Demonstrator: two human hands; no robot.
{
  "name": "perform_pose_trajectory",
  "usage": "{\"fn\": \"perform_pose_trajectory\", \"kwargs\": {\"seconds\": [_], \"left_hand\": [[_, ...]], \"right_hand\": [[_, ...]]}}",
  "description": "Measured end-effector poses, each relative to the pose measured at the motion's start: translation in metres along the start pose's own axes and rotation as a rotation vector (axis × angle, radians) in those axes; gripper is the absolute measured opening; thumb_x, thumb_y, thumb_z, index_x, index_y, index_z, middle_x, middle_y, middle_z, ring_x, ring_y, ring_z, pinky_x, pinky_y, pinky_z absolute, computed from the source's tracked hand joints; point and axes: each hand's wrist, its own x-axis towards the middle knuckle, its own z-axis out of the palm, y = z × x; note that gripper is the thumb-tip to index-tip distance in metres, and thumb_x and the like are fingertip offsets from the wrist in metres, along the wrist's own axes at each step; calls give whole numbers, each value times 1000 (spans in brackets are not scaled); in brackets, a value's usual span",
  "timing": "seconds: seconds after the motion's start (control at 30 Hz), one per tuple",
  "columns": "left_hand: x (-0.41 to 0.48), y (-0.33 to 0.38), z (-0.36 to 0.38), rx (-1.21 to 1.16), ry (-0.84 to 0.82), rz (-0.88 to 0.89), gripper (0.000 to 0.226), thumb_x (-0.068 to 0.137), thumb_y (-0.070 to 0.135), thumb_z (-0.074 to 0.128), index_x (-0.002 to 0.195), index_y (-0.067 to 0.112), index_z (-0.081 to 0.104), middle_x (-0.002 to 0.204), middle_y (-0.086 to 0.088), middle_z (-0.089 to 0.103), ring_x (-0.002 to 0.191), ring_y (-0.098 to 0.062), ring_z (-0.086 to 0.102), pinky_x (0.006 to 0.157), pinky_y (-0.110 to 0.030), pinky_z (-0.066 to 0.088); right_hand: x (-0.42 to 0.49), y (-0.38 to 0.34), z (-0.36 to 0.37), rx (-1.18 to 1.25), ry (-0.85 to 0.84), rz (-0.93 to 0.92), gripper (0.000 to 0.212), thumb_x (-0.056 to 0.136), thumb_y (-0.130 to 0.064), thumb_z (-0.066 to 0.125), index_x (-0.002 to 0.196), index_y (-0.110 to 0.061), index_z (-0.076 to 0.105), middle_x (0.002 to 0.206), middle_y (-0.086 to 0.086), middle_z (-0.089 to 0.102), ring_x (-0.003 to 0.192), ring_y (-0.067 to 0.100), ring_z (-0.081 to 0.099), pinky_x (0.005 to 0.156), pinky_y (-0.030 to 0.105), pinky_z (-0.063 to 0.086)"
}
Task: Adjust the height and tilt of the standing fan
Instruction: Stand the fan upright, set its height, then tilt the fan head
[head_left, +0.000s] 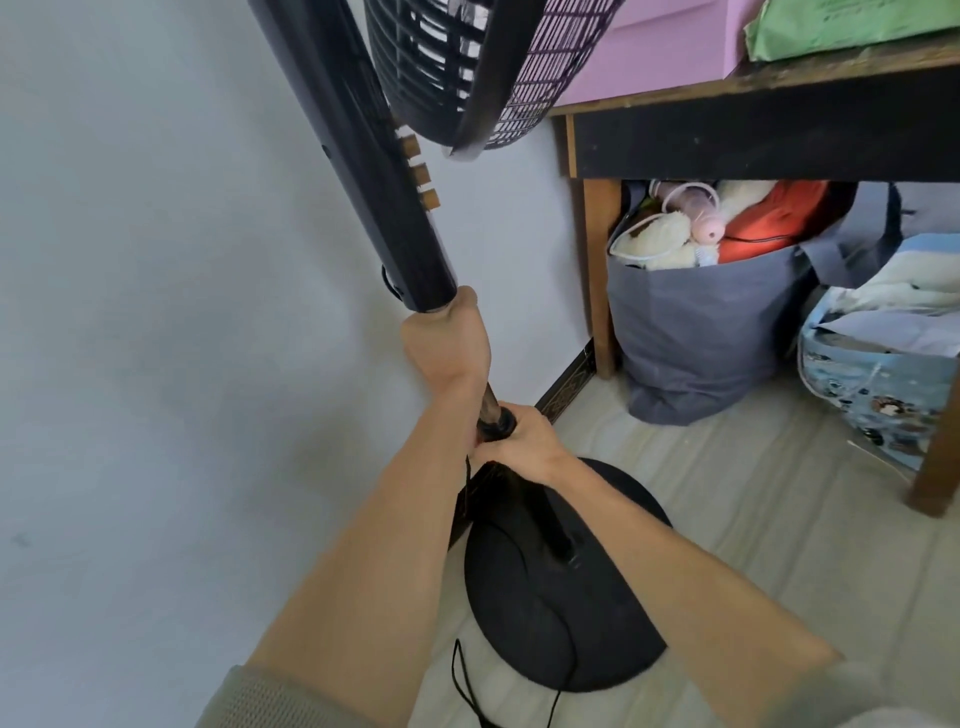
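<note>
A black standing fan rises from its round base on the floor. Its thick upper column carries three brown buttons, and the black grille hangs at the top of view. My left hand is wrapped around the thin inner pole directly under the thick column. My right hand grips the black collar lower down, where the thin pole enters the lower tube. A short bare stretch of pole shows between the two hands.
A pale wall stands close on the left. A dark wooden table at the right holds a pink box. Under it sit a grey bag of soft things and a blue patterned bag. The fan's cord trails across the floor.
</note>
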Motion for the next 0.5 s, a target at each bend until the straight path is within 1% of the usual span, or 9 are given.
{"fn": "perform_pose_trajectory", "kwargs": {"seconds": [0.03,0.07,0.1,0.13,0.2,0.27,0.3,0.37,0.5], "left_hand": [[1,1,-1,-9,-10,0,50,74,9,57,39,26,26,50,-1,28,62,-28,28,61,-40,28],[2,0,-2,-15,-20,-3,47,76,7,58,44,22,27,52,-4,28,64,-29,29,62,-41,28],[4,-1,-3,-18,-28,-3,45,79,5,59,48,20,29,54,-5,29,65,-29,30,62,-40,29],[5,-1,-3,-22,-31,-6,44,80,5,59,51,18,29,55,-5,29,64,-29,30,62,-39,29],[4,0,-3,-38,-25,-8,43,78,7,59,51,18,28,52,-4,29,60,-27,31,60,-38,29],[3,0,-2,-55,22,-1,40,73,13,57,47,21,28,41,8,29,46,-22,30,54,-30,30],[2,1,-1,-55,52,3,39,72,15,57,46,22,28,35,11,28,39,-16,29,51,-25,29],[1,2,-1,-55,78,5,40,72,15,57,44,24,30,31,11,29,35,-12,29,50,-23,29],[3,2,-9,-4,7,-31,46,78,11,61,43,22,34,34,11,34,40,-19,35,54,-28,35]], "right_hand": [[2,-4,-5,24,-103,26,21,62,-10,84,72,-16,67,75,-1,69,76,16,65,88,40,54],[4,-6,-8,42,-170,57,22,62,-10,85,69,-18,67,72,-5,68,73,11,64,85,35,54],[5,-6,-9,53,-181,80,23,62,-11,85,66,-22,66,67,-10,66,69,6,62,79,29,53],[4,-6,-5,45,-122,83,25,62,-12,83,62,-26,63,63,-13,63,62,3,59,71,24,50],[0,-1,16,-23,174,38,24,65,-18,76,61,-30,56,61,-14,60,57,1,55,60,20,45],[-7,4,42,-55,474,4,18,73,-22,73,72,-24,55,74,-3,65,69,12,60,64,27,50],[-8,4,52,-65,566,2,18,76,-23,73,77,-21,55,81,2,66,75,18,60,68,31,52],[-7,3,57,-112,613,33,19,79,-26,74,85,-20,57,89,6,63,80,19,57,69,34,51],[-12,1,45,-214,514,32,23,83,-38,70,94,-21,59,87,3,65,80,22,62,67,34,53]]}}
